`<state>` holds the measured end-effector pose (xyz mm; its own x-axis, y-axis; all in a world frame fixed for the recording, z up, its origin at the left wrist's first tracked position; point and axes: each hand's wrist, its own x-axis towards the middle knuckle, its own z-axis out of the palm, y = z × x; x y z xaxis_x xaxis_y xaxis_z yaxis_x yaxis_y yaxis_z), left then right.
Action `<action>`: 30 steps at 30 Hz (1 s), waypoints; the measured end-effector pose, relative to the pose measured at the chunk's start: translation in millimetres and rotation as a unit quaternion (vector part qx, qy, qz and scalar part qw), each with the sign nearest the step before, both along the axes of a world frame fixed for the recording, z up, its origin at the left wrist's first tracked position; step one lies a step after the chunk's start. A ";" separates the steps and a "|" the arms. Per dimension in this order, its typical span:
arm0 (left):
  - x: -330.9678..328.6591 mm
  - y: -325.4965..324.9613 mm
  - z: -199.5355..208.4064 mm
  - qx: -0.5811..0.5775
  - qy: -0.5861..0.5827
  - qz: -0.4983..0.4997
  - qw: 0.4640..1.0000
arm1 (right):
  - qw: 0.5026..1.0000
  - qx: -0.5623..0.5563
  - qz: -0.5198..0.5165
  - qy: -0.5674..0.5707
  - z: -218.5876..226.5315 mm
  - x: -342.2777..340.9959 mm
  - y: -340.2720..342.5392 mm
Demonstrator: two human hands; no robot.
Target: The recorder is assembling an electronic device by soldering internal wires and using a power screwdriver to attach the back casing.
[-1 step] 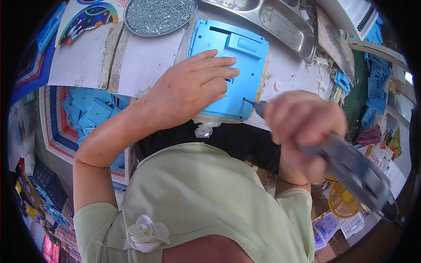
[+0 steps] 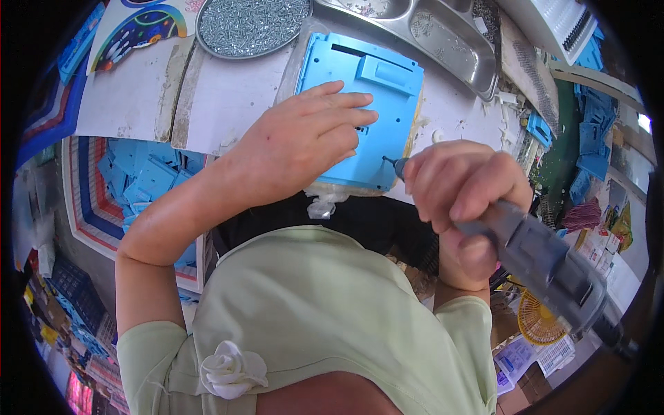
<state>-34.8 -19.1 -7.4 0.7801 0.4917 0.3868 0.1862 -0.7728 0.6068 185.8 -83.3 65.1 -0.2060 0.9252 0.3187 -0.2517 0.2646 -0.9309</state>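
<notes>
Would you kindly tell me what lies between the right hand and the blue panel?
In the head view, the driver's dark tip spans from the right hand to the panel.

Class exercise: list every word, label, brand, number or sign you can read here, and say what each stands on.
None can be read out.
Printed sheet, upper left: pink marks near its edge, too small and cut off to read.
Pale packaging, right side: too small and blurred.
Dark driver tool: no legible label.
Blue panel: no lettering visible.
</notes>
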 end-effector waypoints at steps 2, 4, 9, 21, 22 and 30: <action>-0.7 1.3 -1.4 -0.001 0.001 -0.005 1.000 | 1.000 0.008 -0.007 -0.019 -4.0 -6.4 0.5; -1.7 2.1 -2.7 0.000 0.000 -0.008 1.000 | 0.999 0.027 0.020 -0.031 -5.7 -5.0 6.9; 0.6 6.5 -0.9 -0.005 -0.009 -0.030 1.000 | 0.993 0.050 0.109 0.004 12.4 22.8 35.8; -2.4 3.7 -3.4 -0.015 -0.003 -0.025 1.000 | 0.996 0.046 0.072 0.004 18.6 38.1 65.7; -0.7 7.5 -3.2 -0.009 -0.002 -0.021 1.000 | 0.992 0.092 0.080 0.013 19.9 45.1 77.9; -2.4 0.6 0.0 -0.027 0.019 -0.008 0.999 | 0.997 0.026 0.067 -0.038 -18.4 36.6 109.1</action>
<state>-37.1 -18.5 -7.4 0.8024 0.4978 0.3292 0.1978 -0.7423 0.6402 222.4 25.8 46.8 -0.3518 0.8707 0.3437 -0.2170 0.2813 -0.9347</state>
